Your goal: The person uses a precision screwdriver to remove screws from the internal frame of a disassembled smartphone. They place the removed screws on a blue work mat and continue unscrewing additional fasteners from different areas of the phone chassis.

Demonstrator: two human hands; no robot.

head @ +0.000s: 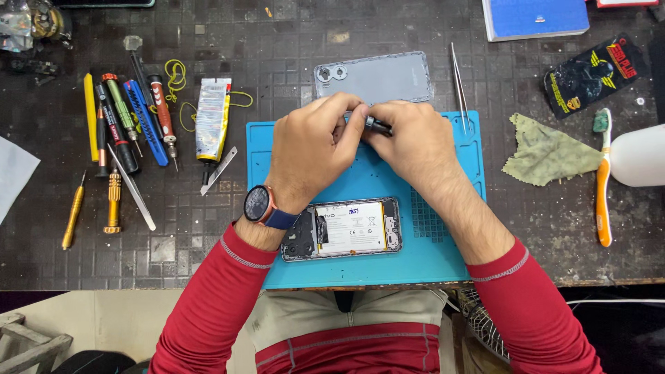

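My left hand (pixel 312 149) and my right hand (pixel 412 142) meet above the blue work mat (pixel 443 256), both pinching a small dark tool (pixel 378 125) between their fingertips. What sits at the tool's tip is hidden by my fingers. An opened phone (pixel 343 228) lies on the mat near my left wrist, its white battery and dark boards showing. The grey phone back cover (pixel 377 76) rests just beyond my hands, at the mat's far edge. A watch is on my left wrist.
Several screwdrivers (pixel 128 121), a glue tube (pixel 211 118) and a metal blade (pixel 219 170) lie left of the mat. Tweezers (pixel 458 86) sit at right of the cover. A green cloth (pixel 547 152), orange toothbrush (pixel 604 187), white bottle (pixel 641 156) and blue book (pixel 535 17) are at right.
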